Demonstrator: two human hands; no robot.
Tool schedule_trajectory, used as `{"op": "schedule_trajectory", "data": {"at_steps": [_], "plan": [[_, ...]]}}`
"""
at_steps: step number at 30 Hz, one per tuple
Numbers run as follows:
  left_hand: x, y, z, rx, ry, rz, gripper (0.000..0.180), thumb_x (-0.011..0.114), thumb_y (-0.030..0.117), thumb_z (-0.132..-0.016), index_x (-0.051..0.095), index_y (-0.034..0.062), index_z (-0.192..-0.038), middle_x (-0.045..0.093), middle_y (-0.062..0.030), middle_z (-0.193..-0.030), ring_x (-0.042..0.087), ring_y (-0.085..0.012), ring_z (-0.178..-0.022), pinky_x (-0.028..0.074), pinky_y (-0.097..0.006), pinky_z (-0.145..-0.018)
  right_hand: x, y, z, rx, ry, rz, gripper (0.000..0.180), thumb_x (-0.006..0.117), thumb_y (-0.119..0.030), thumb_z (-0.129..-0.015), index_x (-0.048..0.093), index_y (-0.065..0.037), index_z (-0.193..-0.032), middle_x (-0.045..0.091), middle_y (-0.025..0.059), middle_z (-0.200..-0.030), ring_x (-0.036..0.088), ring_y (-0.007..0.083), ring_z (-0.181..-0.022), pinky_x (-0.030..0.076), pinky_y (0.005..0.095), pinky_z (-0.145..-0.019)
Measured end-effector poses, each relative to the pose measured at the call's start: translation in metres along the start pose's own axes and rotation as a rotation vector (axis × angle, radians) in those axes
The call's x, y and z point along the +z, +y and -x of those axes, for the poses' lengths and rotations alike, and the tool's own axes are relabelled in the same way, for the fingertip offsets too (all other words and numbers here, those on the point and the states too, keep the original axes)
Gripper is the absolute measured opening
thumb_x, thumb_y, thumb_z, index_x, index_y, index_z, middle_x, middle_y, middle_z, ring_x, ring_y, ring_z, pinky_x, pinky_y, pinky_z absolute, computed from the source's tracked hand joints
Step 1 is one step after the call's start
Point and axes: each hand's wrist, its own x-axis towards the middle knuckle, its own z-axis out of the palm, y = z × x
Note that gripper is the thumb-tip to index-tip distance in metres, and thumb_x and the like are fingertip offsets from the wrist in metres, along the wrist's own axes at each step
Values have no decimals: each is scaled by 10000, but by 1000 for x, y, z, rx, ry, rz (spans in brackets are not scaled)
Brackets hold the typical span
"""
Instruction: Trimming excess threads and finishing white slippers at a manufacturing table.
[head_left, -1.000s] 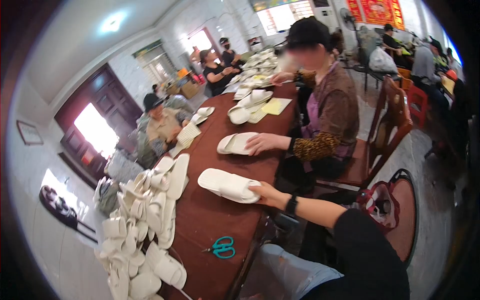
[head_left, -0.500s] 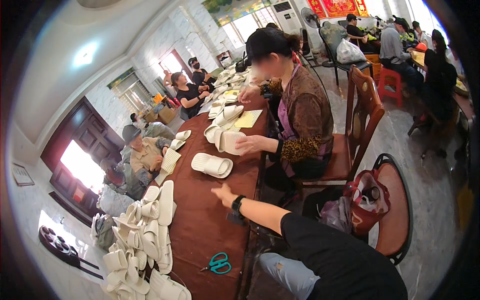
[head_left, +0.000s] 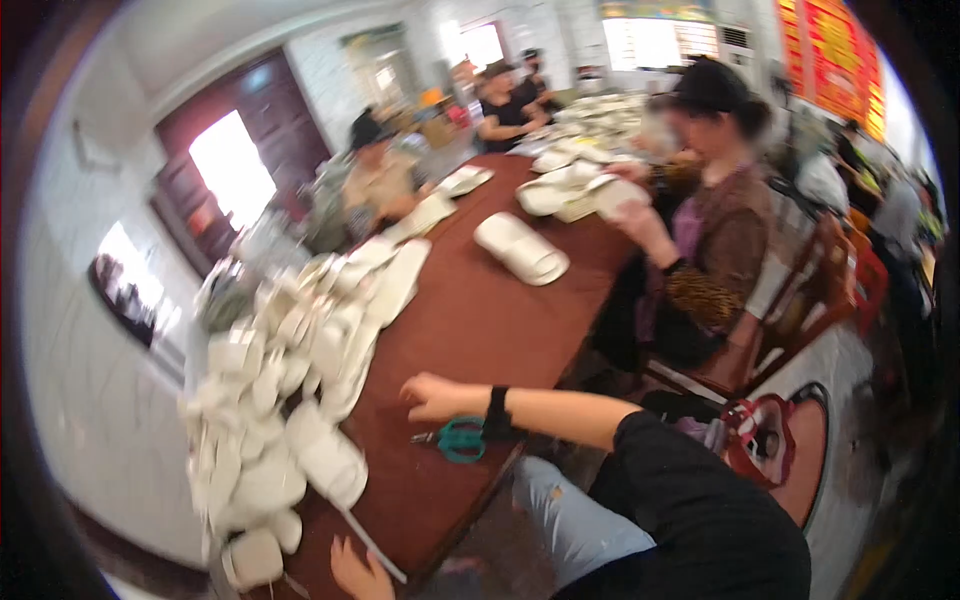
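The right hand [head_left: 435, 397] hovers low over the long brown table [head_left: 480, 320], fingers loosely curled and holding nothing, about midway between the heap of white slippers [head_left: 290, 390] on the table's left side and the green-handled scissors [head_left: 458, 438] lying just under the wrist. The left hand [head_left: 358, 570] sits at the table's near edge, below the heap; it is mostly cut off by the frame, so I cannot tell whether it grips anything, though a thin white strip [head_left: 372, 545] runs just beside it. The step in hand looks like a reach back toward the heap for another piece (a judgement only), which would call for carrying the hand leftward and opening it over one slipper without upsetting the loose stack. A finished pair of slippers [head_left: 522, 248] lies farther up the table, well apart from the right hand. Half a second ago that hand lay just beside this pair; it has since drawn back toward the near end, and the view has swung left, bringing the heap closer.
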Motion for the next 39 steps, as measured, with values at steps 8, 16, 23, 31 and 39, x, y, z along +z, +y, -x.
{"op": "schedule_trajectory", "data": {"at_steps": [8, 16, 23, 31, 39], "plan": [[33, 15, 1, -19, 41, 98, 430, 502, 314, -909, 554, 40, -1237, 496, -162, -1345, 423, -308, -1274, 247, -490, -1093, 25, 9, -71, 300, -47, -88, 730, 668, -352, -845, 346, 70, -1345, 467, 245, -1320, 521, 326, -1178, 460, 395, -955], [35, 9, 9, -22, 125, 71, 414, 540, 328, -883, 594, 46, -1181, 552, -153, -1282, 469, -310, -1229, 290, -490, -1067, 125, -35, -109, 533, -160, -432, 1076, 792, -516, -677, 256, 147, -1333, 415, 288, -1330, 510, 339, -1170, 470, 438, -936], [34, -3, 18, -46, 144, 32, 411, 548, 337, -881, 600, 54, -1174, 558, -140, -1275, 484, -300, -1214, 306, -489, -1055, 169, -102, -112, 445, -23, -797, 848, 822, -353, -684, 434, 88, -1294, 560, 177, -1243, 579, 285, -1084, 462, 367, -918], [37, -12, 18, -357, 395, 975, 248, 520, 23, -906, 547, -15, -1149, 604, -136, -1117, 575, -229, -1055, 436, -340, -941, 148, -67, -61, 548, -164, -915, 632, 778, -271, -745, 522, 37, -1234, 607, 120, -1158, 586, 228, -1040, 465, 330, -854], [29, -8, 10, -453, 133, 1211, 356, 547, 135, -944, 453, 16, -1266, 526, -122, -1243, 504, -210, -1134, 376, -343, -1005, 104, -69, 45, 521, -378, -868, 609, 751, -335, -780, 550, 55, -1203, 633, 132, -1109, 602, 197, -1011, 477, 321, -847]]}}
